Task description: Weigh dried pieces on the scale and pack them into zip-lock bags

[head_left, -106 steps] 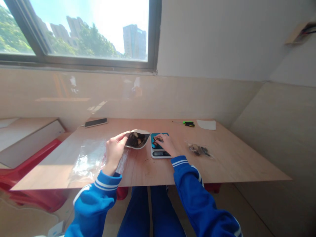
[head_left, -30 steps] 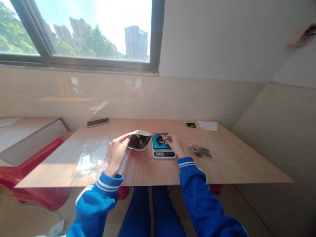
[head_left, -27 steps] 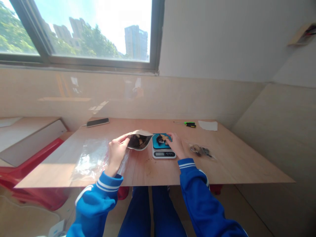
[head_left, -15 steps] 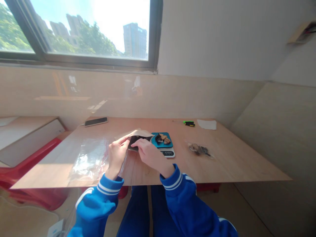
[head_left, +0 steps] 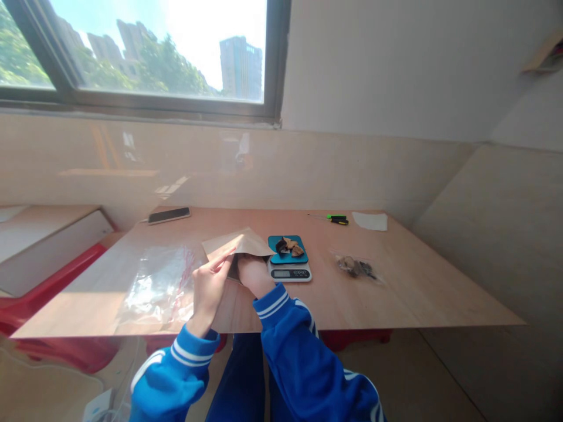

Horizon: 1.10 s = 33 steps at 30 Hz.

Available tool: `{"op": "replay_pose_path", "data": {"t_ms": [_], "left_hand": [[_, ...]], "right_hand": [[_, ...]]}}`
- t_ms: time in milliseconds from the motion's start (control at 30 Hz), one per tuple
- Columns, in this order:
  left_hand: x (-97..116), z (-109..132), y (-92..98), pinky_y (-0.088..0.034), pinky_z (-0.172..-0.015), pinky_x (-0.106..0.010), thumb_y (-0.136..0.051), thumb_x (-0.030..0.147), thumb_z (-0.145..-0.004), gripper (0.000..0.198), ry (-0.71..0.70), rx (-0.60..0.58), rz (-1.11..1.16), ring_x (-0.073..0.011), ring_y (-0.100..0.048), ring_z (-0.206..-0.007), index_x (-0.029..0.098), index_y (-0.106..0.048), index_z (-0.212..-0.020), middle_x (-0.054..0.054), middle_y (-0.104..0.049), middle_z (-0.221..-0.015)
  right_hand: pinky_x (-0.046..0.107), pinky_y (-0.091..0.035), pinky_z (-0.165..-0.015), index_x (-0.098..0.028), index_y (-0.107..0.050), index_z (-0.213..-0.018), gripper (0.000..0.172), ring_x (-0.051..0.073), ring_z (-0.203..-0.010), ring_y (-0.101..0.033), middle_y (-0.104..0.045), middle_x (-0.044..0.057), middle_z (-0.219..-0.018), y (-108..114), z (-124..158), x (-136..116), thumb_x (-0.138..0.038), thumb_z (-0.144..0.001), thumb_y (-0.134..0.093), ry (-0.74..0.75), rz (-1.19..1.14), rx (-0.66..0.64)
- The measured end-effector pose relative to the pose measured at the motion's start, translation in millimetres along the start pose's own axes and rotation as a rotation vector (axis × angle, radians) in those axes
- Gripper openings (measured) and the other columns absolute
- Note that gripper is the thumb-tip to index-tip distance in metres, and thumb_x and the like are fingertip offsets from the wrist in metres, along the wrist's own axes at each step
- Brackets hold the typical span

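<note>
Fingers of the bare left hand (head_left: 208,288) pinch the mouth edge of a tan-brown paper pouch (head_left: 240,239), tilted above the pale wooden table (head_left: 422,287), left of a white electronic scale (head_left: 290,279) with a square teal platform. The bare right hand (head_left: 254,274) is inside the pouch nearly to the wrist, its fingers hidden, so whether they grip anything cannot be told. Irregular brown and black chunks (head_left: 297,251) sit heaped on the platform. The pouch's right corner overlaps the scale in view; contact is unclear, but any leaning there could skew the reading. Should the left pinch slip while the right wrist stretches the opening, the pouch could tip and spill. A striped blue cuff (head_left: 275,301) catching the scale could knock chunks off.
</note>
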State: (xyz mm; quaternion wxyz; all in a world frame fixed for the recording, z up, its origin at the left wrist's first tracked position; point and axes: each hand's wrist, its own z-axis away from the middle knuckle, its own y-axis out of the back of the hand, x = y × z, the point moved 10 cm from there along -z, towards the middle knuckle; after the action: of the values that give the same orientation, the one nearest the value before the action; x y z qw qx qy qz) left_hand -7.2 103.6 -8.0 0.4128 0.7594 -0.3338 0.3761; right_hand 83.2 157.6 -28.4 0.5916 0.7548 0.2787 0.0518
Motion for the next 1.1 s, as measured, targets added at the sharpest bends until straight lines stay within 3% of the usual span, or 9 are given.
{"op": "replay_pose_path", "data": {"t_ms": [167, 367, 600, 767, 900, 1100], "left_hand": [[-6, -1, 1.6, -0.052, -0.088, -0.032, -0.056, 0.038, -0.081, 0.032, 0.017, 0.02, -0.002, -0.0246, -0.068, -0.101, 0.021, -0.074, -0.102, -0.003, -0.073, -0.103], [-5, -2, 0.4, -0.05, -0.092, -0.031, -0.055, 0.036, -0.081, 0.033, 0.026, 0.001, 0.017, -0.0233, -0.067, -0.101, 0.02, -0.073, -0.104, -0.003, -0.073, -0.105], [-8, -3, 5.4, -0.053, -0.082, -0.029, -0.055, 0.036, -0.08, 0.034, 0.025, 0.023, -0.028, -0.0234, -0.069, -0.095, 0.019, -0.074, -0.102, -0.003, -0.074, -0.101], [-9, -7, 8.3, -0.055, -0.077, -0.029, -0.058, 0.037, -0.078, 0.032, 0.024, 0.041, -0.033, -0.024, -0.071, -0.088, 0.02, -0.075, -0.099, -0.003, -0.075, -0.095], [-6, -11, 11.3, -0.055, -0.078, -0.028, -0.059, 0.034, -0.078, 0.029, 0.026, 0.062, -0.024, -0.0225, -0.071, -0.089, 0.022, -0.075, -0.098, -0.001, -0.075, -0.096], [-2, -20, 11.8, -0.056, -0.077, -0.025, -0.058, 0.033, -0.079, 0.028, 0.028, 0.022, -0.032, -0.0209, -0.07, -0.093, 0.026, -0.075, -0.1, 0.003, -0.075, -0.096]], "right_hand": [[0.041, -0.051, -0.092, -0.003, -0.062, -0.115, 0.032, 0.031, -0.102, -0.066, -0.068, 0.021, -0.11, 0, 8, 1, -0.004, -0.086, -0.049, -0.021, -0.024, -0.014], [0.038, -0.053, -0.089, -0.005, -0.061, -0.115, 0.031, 0.028, -0.098, -0.067, -0.069, 0.019, -0.111, 3, 10, -1, -0.008, -0.088, -0.046, -0.032, -0.034, -0.073], [0.035, -0.056, -0.076, -0.007, -0.056, -0.118, 0.036, 0.026, -0.089, -0.069, -0.069, 0.018, -0.107, 12, 18, -9, -0.004, -0.087, -0.04, -0.07, -0.056, -0.086], [0.038, -0.054, -0.077, -0.01, -0.057, -0.113, 0.031, 0.027, -0.091, -0.067, -0.069, 0.016, -0.1, 29, 29, -12, -0.004, -0.088, -0.04, -0.094, -0.079, 0.017], [0.041, -0.052, -0.083, -0.014, -0.057, -0.115, 0.031, 0.027, -0.098, -0.062, -0.066, 0.014, -0.104, 46, 40, -17, -0.007, -0.09, -0.04, -0.028, -0.145, 0.125], [0.04, -0.049, -0.093, -0.023, -0.053, -0.124, 0.036, 0.023, -0.106, -0.06, -0.064, 0.007, -0.116, 85, 72, -9, -0.02, -0.088, -0.055, 0.094, -0.522, 0.233]]}}
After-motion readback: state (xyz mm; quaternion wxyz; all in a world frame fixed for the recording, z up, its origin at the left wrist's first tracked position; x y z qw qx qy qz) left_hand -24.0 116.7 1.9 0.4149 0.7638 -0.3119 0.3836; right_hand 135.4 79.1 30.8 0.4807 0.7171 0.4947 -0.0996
